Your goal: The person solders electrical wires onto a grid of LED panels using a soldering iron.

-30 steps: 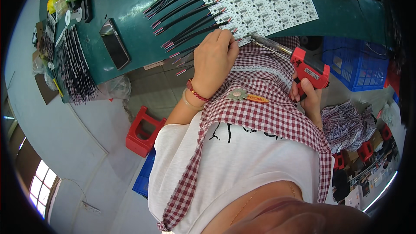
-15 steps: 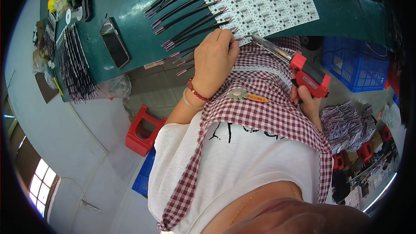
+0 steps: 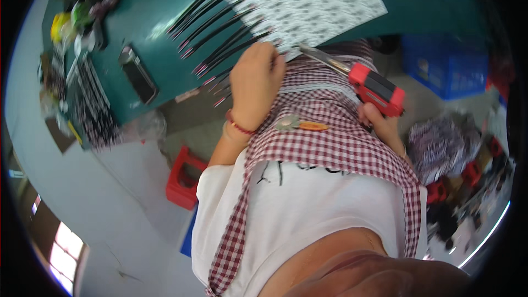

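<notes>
The view is smeared by motion. My left hand [image 3: 254, 82] is closed at the near edge of a white sheet of small circuit boards [image 3: 313, 0]. Its fingertips pinch a thin black cable there, mostly hidden by the hand. Several black cables [image 3: 212, 36] with pinkish ends fan out leftward from the sheet's left edge. In my right hand [image 3: 380, 124] is a red and black soldering gun [image 3: 377, 89]. Its long metal tip points up and left to the sheet's near corner, close to my left fingertips.
A dark phone [image 3: 138, 77] lies on the green table [image 3: 148, 0], right of a hanging bundle of cables [image 3: 91, 99]. Below are a red stool [image 3: 184, 179], a blue crate [image 3: 443, 69] and a heap of wired strips [image 3: 443, 146]. My checked apron [image 3: 330, 143] touches the table edge.
The whole view has shifted, so table, sheet and both hands appear farther left and slightly higher or lower. My left hand keeps its pinch, and the soldering gun's tip stays by the sheet's corner.
</notes>
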`<state>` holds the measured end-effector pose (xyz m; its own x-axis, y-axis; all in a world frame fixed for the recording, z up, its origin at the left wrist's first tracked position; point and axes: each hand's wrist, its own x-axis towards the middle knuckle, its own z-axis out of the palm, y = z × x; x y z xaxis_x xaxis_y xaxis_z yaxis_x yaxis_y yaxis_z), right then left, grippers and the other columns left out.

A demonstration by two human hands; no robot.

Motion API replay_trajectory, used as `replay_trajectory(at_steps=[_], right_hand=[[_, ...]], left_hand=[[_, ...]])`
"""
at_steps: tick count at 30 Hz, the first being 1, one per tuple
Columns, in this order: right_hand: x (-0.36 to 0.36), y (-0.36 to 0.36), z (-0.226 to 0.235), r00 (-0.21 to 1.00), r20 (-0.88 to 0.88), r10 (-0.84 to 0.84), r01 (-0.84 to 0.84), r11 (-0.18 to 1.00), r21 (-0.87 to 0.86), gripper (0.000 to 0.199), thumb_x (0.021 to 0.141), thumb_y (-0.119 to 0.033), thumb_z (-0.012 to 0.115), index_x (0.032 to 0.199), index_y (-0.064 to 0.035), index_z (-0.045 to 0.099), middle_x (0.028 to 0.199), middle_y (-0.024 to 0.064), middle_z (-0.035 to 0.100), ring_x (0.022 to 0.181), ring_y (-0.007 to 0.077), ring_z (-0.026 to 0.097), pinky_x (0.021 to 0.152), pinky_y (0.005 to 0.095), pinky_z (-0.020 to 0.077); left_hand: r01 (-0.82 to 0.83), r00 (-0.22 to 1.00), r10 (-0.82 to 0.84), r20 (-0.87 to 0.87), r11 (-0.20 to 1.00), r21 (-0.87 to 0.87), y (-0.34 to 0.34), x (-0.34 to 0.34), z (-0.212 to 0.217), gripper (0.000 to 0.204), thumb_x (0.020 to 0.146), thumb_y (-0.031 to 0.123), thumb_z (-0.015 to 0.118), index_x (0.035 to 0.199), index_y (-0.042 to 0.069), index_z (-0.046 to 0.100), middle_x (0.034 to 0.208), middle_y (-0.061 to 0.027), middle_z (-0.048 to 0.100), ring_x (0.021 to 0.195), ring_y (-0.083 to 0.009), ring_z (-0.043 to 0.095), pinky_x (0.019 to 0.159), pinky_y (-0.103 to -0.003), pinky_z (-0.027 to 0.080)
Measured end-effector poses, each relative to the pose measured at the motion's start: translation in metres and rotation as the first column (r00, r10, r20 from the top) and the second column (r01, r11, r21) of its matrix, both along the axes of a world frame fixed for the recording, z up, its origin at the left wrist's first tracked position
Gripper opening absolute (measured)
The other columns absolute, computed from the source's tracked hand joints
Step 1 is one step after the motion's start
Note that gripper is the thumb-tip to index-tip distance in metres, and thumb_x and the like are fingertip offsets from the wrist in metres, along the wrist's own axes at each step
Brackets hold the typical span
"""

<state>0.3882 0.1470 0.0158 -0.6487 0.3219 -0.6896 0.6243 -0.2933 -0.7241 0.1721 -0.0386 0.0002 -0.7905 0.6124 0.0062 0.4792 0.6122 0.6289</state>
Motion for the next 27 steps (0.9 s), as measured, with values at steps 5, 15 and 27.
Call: replay_trajectory(at_steps=[5,15,27], right_hand=[[-0.023,0.002,0.003,0.970,-0.244,-0.008,0.061,0.976,0.211,0.032,0.079,-0.026,0.073,0.100,-0.0025,0.063,0.086,0.0040,0.063,0.076,0.0147,0.058,0.074,0.0271,0.0453],[-0.038,0.004,0.009,0.834,-0.550,0.041,0.236,0.874,0.424,0.031,0.080,-0.024,0.070,0.101,-0.0032,0.060,0.071,0.0073,0.060,0.064,0.0143,0.057,0.063,0.0287,0.0452],[-0.036,0.007,0.013,0.673,-0.721,-0.163,0.357,0.926,0.124,0.058,0.084,-0.039,0.063,0.124,-0.0026,0.044,0.130,0.0178,0.044,0.123,0.0348,0.038,0.101,0.0471,0.0292]], left_hand=[[0.059,0.997,-0.059,0.043,0.998,-0.003,0.007,0.006,-0.002,0.010,0.078,0.006,0.065,0.078,0.000,0.057,0.069,-0.0123,0.058,0.060,-0.0245,0.056,0.057,-0.033,0.044],[-0.006,0.996,0.020,0.092,0.989,-0.149,0.013,0.018,0.001,0.010,0.079,0.006,0.062,0.079,-0.001,0.055,0.075,-0.0137,0.056,0.066,-0.0291,0.054,0.061,-0.037,0.044],[0.397,0.656,-0.640,0.400,0.744,0.537,0.102,0.059,0.022,0.049,0.094,0.016,0.051,0.134,-0.002,0.031,0.122,-0.0126,0.048,0.109,-0.0186,0.050,0.094,-0.031,0.039]])
